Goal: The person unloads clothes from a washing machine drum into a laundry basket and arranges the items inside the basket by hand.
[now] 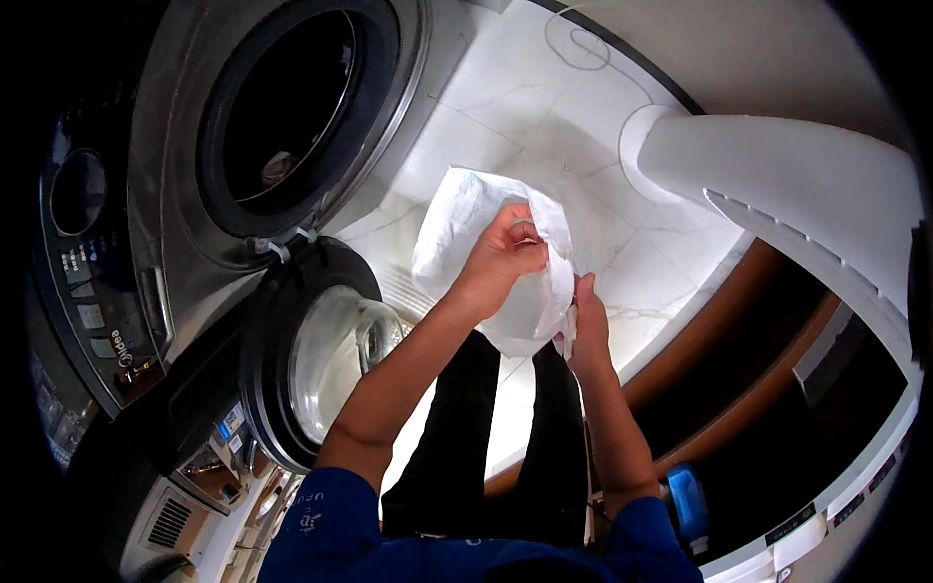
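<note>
A thin, crinkled white bag (452,228) hangs in front of me above the tiled floor, its mouth partly spread. My left hand (507,255) is closed at the bag's upper edge, fingers curled and thumb pressed toward them. On the bag's right side, my right hand (587,325) pinches the rim, with its thumb up and most fingers hidden behind the material. What the bag holds, if anything, cannot be made out.
To the left stands a front-loading washing machine (160,243) with its round door (277,374) swung open beside my left forearm. A white curved fixture (777,165) rises at right. A blue bottle (688,505) sits near my right elbow. A cable (583,53) lies on the floor.
</note>
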Available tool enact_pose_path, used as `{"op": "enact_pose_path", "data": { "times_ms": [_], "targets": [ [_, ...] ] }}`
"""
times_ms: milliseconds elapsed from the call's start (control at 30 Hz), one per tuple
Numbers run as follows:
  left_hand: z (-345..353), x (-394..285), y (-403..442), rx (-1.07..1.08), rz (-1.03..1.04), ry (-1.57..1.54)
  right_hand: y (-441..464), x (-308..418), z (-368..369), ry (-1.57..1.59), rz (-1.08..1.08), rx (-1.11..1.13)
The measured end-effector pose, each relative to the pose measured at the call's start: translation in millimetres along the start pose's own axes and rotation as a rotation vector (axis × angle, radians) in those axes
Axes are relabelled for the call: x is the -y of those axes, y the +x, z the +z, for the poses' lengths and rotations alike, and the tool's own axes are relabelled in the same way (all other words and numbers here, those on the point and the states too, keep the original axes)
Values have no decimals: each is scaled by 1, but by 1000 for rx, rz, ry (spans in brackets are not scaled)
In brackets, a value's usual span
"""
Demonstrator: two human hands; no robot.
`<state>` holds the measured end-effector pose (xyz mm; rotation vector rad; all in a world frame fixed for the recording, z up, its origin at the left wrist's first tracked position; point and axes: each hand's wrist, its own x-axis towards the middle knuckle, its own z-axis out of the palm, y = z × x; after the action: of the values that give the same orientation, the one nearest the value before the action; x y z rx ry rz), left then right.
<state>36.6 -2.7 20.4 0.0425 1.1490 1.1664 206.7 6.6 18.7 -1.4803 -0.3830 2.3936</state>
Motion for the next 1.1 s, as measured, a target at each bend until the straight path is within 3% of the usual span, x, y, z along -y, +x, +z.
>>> {"op": "enact_pose_path", "data": {
  "times_ms": [67, 167, 267, 400, 600, 700, 733, 767, 800, 933, 1000, 1067, 1100],
  "targets": [
    [0, 4, -1, 25, 52, 125, 6, 0, 11, 62, 1, -111],
    [2, 16, -5, 40, 190, 392, 11, 4, 9, -147, -124, -148],
    [5, 11, -14, -21, 131, 420, 15, 8, 9, -162, -218, -191],
    [3, 16, -15, -44, 223, 292, 19, 7, 17, -201, -368, -245],
    [-5, 14, -15, -31, 99, 75, 22, 1, 20, -233, -320, -268],
    [-6, 21, -16, -65, 97, 53, 16, 2, 25, -294, -413, -176],
    [-5, 28, -15, -29, 82, 37, 8, 10, 34, -308, -386, -31],
    [-6, 35, -15, 5, 98, 270, 10, 3, 28, -398, -423, -30],
    [-6, 42, -14, 115, 247, 337, 13, -4, 23, -489, -459, -34],
    [3, 9, -24, 70, 356, 762, 11, 15, 27, -243, -352, -346],
    [-13, 18, -15, -86, 427, 793, 13, 27, 21, -263, -424, -335],
    [-44, 34, -1, -414, 600, 1328, 12, 34, 19, -225, -458, -338],
    [-55, 39, 4, -512, 506, 1375, 12, 39, 20, -182, -460, -345]
  ]
}}
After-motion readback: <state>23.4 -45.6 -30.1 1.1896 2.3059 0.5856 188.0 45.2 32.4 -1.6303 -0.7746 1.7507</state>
